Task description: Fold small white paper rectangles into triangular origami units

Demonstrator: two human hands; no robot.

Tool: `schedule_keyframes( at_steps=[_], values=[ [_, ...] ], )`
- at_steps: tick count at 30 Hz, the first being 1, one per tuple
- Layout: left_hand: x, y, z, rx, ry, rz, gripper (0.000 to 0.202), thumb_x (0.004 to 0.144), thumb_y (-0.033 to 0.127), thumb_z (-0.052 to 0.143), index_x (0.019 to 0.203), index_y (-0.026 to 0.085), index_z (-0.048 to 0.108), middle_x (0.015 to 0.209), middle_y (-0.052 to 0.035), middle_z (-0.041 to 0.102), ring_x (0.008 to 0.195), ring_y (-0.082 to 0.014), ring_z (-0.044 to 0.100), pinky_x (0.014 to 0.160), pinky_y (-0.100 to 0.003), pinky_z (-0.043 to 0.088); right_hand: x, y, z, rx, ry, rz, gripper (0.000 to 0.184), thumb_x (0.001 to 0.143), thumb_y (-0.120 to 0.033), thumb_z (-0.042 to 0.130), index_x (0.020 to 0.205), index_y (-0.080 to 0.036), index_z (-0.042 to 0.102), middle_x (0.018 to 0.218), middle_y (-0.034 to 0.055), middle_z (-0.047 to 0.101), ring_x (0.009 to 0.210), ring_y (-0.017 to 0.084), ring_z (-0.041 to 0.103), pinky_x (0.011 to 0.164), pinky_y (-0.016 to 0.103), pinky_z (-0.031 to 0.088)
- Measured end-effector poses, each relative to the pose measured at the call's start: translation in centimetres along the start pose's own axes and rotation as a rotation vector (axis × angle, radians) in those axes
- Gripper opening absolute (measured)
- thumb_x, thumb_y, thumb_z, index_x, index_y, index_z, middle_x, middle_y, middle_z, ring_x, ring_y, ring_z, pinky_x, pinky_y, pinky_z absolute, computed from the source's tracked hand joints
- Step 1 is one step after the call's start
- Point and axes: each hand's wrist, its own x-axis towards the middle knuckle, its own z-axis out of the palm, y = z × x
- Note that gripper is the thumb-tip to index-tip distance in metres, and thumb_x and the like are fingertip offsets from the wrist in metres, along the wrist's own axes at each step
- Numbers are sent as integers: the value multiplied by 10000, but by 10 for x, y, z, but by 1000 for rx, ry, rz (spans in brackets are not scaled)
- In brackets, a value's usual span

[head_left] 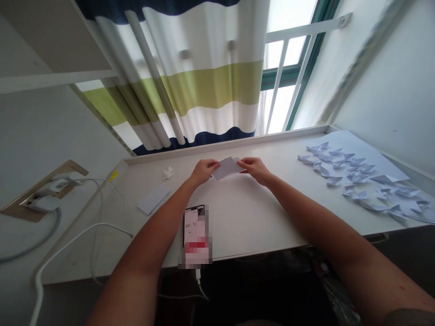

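A small folded sheet of white paper (227,167) is held above the far middle of the white desk (258,217). My left hand (203,171) pinches its left edge and my right hand (255,168) pinches its right edge, fingers closed on it. Both arms reach forward from the near edge. The underside of the paper is hidden.
Several folded paper boats (353,176) lie on a large white sheet (370,156) at the right. A phone (195,233) on a cable lies near the front edge. Spare folded paper (153,199) and a crumpled scrap (167,172) lie left. A wall socket (44,192) with cables is at far left; a striped curtain (197,90) hangs behind.
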Motion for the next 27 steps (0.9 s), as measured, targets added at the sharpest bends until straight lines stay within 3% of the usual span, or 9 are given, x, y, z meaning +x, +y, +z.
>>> schedule_keyframes(
  at_steps=[3,5,7,11,14,17,22,27],
  values=[
    [14,-13,-8,83,140,3,360,939,505,700,1051,196,848,886,-62,825,727,-216,727,579,-288,571,11,10,-16,-39,184,-104,492,745,-663,900,843,-192,799,883,72,802,874,236,741,807,389,631],
    [21,-19,-13,200,263,81,276,970,412,684,1086,227,853,1072,-68,854,958,-258,786,788,-335,637,16,14,-26,-167,313,-246,427,791,-612,864,851,-193,813,927,81,804,912,256,739,823,393,612],
    [26,-24,-15,280,222,117,239,963,345,691,1106,245,854,1261,-65,830,1197,-286,761,988,-384,624,18,16,-33,-296,329,-356,340,829,-538,829,868,-200,828,959,86,795,910,258,736,802,390,599],
    [23,-25,-13,345,-63,61,329,872,330,786,1177,221,842,1399,-92,774,1346,-316,701,1204,-444,512,6,17,-29,-471,167,-507,155,915,-361,742,918,-238,838,999,73,789,933,242,737,839,382,599],
    [7,-22,-9,310,-58,57,485,905,434,753,1327,197,785,1470,-123,729,1405,-335,657,1252,-485,458,-10,16,-12,-601,-78,-561,119,938,-247,712,918,-232,828,1011,78,798,928,233,748,899,378,592],
    [-17,-16,-5,209,-73,59,555,942,511,695,1389,188,745,1498,-137,709,1429,-336,636,1227,-495,479,-24,14,5,-709,-291,-496,137,948,-194,691,932,-224,824,1023,76,814,911,224,755,854,343,583],
    [-56,0,-4,169,-39,76,492,983,509,645,1333,186,766,1456,-132,736,1406,-321,652,1256,-497,443,-39,6,23,-737,-333,-402,145,935,-162,685,910,-208,821,985,67,835,857,207,759,832,333,594],
    [-91,13,-28,266,-58,110,557,916,467,751,1421,235,720,1526,-103,692,1461,-331,602,1276,-516,417,-56,-3,45,-566,-350,-371,127,952,-261,705,932,-202,816,953,74,843,873,231,785,852,387,635]
  ],
)
